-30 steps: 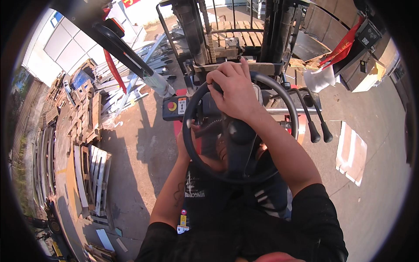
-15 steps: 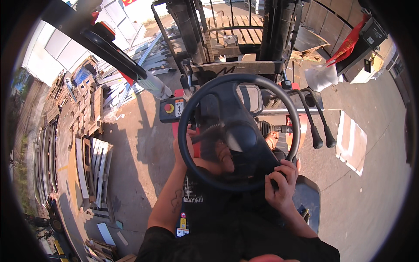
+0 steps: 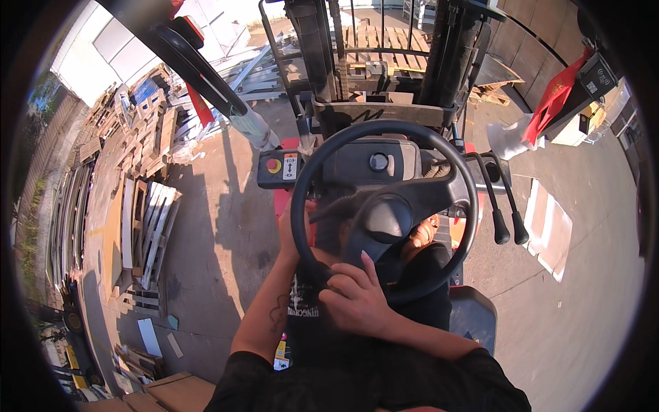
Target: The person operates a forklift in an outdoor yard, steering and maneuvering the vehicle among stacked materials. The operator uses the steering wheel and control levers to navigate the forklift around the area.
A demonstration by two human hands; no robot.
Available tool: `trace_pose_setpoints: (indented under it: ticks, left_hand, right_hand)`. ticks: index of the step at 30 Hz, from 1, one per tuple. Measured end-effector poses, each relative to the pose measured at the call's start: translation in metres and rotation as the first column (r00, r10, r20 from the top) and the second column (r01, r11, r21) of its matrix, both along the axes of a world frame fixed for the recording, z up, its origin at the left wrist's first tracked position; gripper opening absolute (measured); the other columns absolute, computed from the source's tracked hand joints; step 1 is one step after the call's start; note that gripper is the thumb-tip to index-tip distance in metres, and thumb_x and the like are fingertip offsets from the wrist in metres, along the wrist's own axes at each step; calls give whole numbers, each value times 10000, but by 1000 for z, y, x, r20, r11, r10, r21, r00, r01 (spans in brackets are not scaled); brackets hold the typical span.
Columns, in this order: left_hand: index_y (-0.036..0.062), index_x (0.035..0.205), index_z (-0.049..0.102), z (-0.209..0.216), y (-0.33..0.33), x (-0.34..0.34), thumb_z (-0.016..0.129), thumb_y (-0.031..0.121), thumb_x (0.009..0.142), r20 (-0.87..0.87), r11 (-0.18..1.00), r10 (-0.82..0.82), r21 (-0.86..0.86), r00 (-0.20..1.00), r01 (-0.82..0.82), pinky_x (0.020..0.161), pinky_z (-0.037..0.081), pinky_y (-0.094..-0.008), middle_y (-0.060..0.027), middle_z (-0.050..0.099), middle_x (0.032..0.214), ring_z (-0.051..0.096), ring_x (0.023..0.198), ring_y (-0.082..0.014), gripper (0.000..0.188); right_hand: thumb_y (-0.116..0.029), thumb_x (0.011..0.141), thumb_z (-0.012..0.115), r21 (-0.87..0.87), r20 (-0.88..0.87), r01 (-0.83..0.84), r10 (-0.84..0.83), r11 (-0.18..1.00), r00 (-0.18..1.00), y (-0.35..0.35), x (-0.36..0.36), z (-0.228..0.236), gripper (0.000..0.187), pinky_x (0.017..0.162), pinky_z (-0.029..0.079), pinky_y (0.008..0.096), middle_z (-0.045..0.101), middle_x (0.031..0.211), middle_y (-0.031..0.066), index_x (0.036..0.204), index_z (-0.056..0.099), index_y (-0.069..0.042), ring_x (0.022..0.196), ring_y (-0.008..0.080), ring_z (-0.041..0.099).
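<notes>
In front of me is a black steering wheel with a glossy hub. My right hand is closed round its lower left rim, fingers curled and thumb pointing up. My left hand is partly behind the left rim, its curled fingertips showing just inside. Its grip is mostly hidden, close to the dark stalk beside the steering column. Left of the wheel sits a control box with a red button. Two black-knobbed levers rise at the right, apart from both hands.
Ahead stands the dark lift mast, with a wooden pallet beyond. Stacked pallets and boards lie on the left. A flat sheet lies on the ground at right, below a red ribbon on a post.
The steering wheel has turned clockwise. My right hand has moved with it from the lower right rim to the lower left. The left hand stays behind the left rim.
</notes>
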State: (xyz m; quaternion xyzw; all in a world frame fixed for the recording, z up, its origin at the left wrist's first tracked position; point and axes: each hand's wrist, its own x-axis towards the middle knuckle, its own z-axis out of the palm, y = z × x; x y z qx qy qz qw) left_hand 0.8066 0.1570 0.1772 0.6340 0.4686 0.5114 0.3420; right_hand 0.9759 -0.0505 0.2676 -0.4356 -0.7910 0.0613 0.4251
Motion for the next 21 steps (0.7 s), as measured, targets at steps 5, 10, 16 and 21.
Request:
trace_pose_setpoints:
  ticks: [5, 10, 16, 21]
  left_hand:
    - [33, 1393, 688, 0, -91, -6, 664, 48, 1058, -89, 974, 114, -188, 989, -130, 887, 613, -379, -110, 797, 1052, 795, 992, -235, 336]
    - [27, 1341, 682, -97, -222, -30, 611, 106, 1110, 55, 976, 4, 216, 999, -16, 818, 604, -430, -153, 797, 982, 789, 888, -351, 255]
    - [5, 1347, 676, -153, -308, -140, 544, 86, 1082, -14, 988, 138, 64, 990, -137, 838, 601, -533, -208, 789, 978, 778, 909, -431, 307]
    - [21, 1354, 678, -138, -313, -146, 569, 129, 1085, -48, 985, 153, 91, 987, -148, 876, 590, -576, -246, 788, 1011, 766, 964, -476, 310]
  right_hand:
    - [-96, 863, 840, -36, 49, 7, -6, 999, 999, -90, 2, -20, 276, 1329, 276, 690, 641, 1213, 34, 1104, 749, -196, 1409, 289, 604]
    - [-50, 983, 806, 70, 106, 94, -101, 993, 989, -237, -31, -117, 123, 1339, 293, 664, 666, 1257, 91, 1075, 747, -106, 1386, 354, 609]
    - [2, 1030, 784, 82, 177, -116, 100, 990, 979, -320, -120, -174, 109, 1136, 499, 551, 665, 1261, 138, 1120, 724, 8, 1347, 396, 614]
    - [-24, 1044, 792, 86, 154, -98, 84, 991, 984, -321, -118, -165, 129, 1133, 495, 556, 669, 1256, 146, 1152, 724, -5, 1334, 396, 616]
